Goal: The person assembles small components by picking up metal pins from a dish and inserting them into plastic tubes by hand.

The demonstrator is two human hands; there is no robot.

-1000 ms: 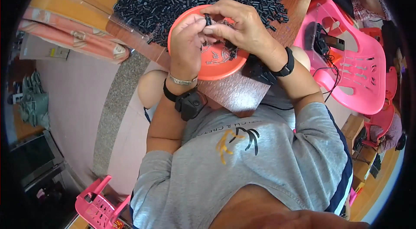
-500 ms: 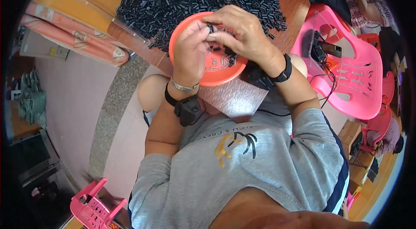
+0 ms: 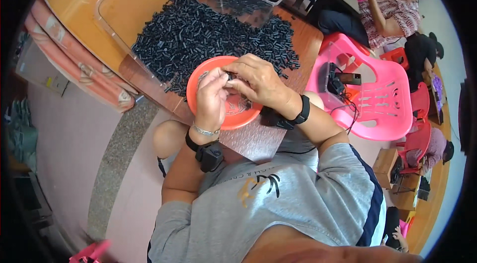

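Note:
Both hands meet over an orange-red plastic bowl (image 3: pixel 195 82) on the table. Between the fingertips of my left hand (image 3: pixel 212 98) and my right hand (image 3: pixel 259 80) is a small black part (image 3: pixel 231 77), pinched from both sides; its exact kind is too small to make out. Inside the bowl lie small silvery metal pieces (image 3: pixel 235 107), partly covered by my fingers. Just beyond the bowl spreads a large heap of short black cylindrical pieces (image 3: pixel 198 34). A dark strap sits on each wrist, and the left one carries a small black device (image 3: pixel 209 155).
A clear plastic bin (image 3: pixel 115 34) lies behind and around the heap on the brown table (image 3: pixel 307 54). To the right, a pink plastic chair (image 3: pixel 382 109) bears a phone (image 3: pixel 351 79) and black cables. Other people (image 3: pixel 390 12) sit farther right. A patterned curtain (image 3: pixel 82 59) hangs at left.
The view has shifted, showing more of the clear bin and a seated person at upper right. My hands stay together over the bowl, still pinching the small black part.

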